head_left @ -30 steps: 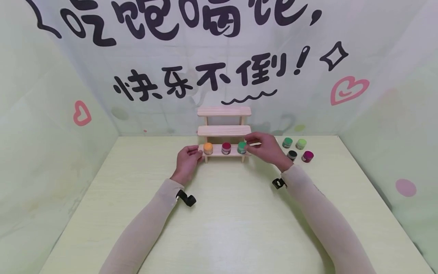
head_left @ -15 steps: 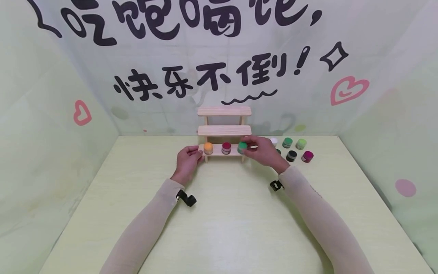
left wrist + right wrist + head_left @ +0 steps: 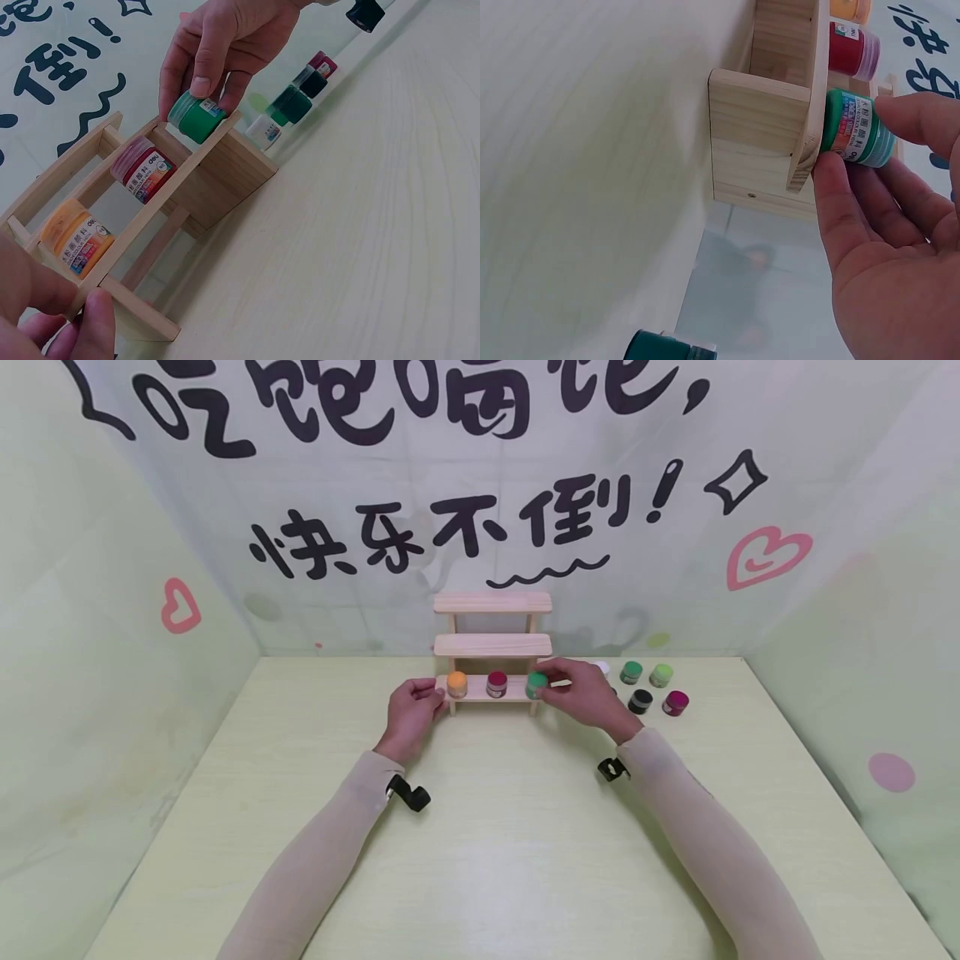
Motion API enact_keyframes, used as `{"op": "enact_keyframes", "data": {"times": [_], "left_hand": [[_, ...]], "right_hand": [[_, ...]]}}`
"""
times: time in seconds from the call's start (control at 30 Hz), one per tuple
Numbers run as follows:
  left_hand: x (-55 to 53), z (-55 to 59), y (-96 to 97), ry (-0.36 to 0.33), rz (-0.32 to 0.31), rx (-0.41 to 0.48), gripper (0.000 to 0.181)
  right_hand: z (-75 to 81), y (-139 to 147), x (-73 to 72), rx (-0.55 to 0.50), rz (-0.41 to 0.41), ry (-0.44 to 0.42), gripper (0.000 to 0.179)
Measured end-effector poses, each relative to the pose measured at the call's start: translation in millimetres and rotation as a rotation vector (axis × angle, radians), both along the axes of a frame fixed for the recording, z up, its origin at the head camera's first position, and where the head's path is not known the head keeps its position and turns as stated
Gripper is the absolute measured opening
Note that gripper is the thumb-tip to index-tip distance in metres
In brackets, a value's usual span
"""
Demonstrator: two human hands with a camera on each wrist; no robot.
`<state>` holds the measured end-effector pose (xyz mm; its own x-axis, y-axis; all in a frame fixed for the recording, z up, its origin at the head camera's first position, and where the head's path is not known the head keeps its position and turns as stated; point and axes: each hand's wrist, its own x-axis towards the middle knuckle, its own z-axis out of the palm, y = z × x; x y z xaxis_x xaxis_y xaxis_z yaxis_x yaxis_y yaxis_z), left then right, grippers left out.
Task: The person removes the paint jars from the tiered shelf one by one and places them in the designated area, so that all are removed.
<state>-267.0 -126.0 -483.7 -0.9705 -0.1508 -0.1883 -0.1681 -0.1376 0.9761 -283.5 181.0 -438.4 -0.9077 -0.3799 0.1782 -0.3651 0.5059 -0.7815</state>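
A three-step wooden display stand (image 3: pixel 492 647) holds three small paint jars on its lowest shelf. From left to right they are an orange paint jar (image 3: pixel 457 685), a red paint jar (image 3: pixel 497 685) and a green paint jar (image 3: pixel 536 686). My right hand (image 3: pixel 588 693) holds the green jar between thumb and fingers at the shelf's right end; in the right wrist view the jar's base is right at the board. At the opposite end, my left hand (image 3: pixel 410 717) pinches the end of the lowest shelf, with thumb and fingers (image 3: pixel 97 322) around the board.
Right of the stand, several more jars stand on the table (image 3: pixel 480 827): a green one (image 3: pixel 632 672), a light green one (image 3: pixel 661 675), a black one (image 3: pixel 640 701) and a magenta one (image 3: pixel 675 702). A white jar (image 3: pixel 601 668) is partly behind my right hand. A printed cloth (image 3: pixel 360 610) hangs behind.
The green jar has shifted slightly right along the shelf, with my right hand's fingers now closer around it. The left hand stays at the shelf's left end.
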Motion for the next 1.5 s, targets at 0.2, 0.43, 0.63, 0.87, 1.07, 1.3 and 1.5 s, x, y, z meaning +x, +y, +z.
{"op": "enact_keyframes", "data": {"times": [0.2,0.43,0.63,0.87,1.07,1.3,1.5], "left_hand": [[1.8,2.9,0.8,0.001,0.002,-0.004,0.030],[4.1,6.7,3.3,-0.004,-0.005,-0.007,0.030],[4.7,9.3,5.0,-0.011,-0.008,-0.012,0.030],[3.0,9.6,5.3,-0.011,-0.022,-0.030,0.031],[2.8,10.1,3.8,-0.024,-0.036,-0.044,0.034],[-0.2,8.1,-2.1,-0.030,-0.046,-0.043,0.036],[1.6,10.3,-2.5,-0.043,-0.053,-0.046,0.036]], "right_hand": [[1.7,8,6.1,0.009,-0.035,0.006,0.038],[4.0,22,16.2,0.039,-0.053,-0.016,0.039],[2.8,36,21.8,0.034,-0.050,-0.025,0.041],[-0.4,51,31.9,0.068,-0.055,0.002,0.040],[-0.1,59,42.0,0.091,-0.062,0.022,0.039],[3.9,69,52.3,0.047,-0.074,-0.013,0.040],[5.3,81,58.6,0.057,-0.091,0.010,0.041]]}}
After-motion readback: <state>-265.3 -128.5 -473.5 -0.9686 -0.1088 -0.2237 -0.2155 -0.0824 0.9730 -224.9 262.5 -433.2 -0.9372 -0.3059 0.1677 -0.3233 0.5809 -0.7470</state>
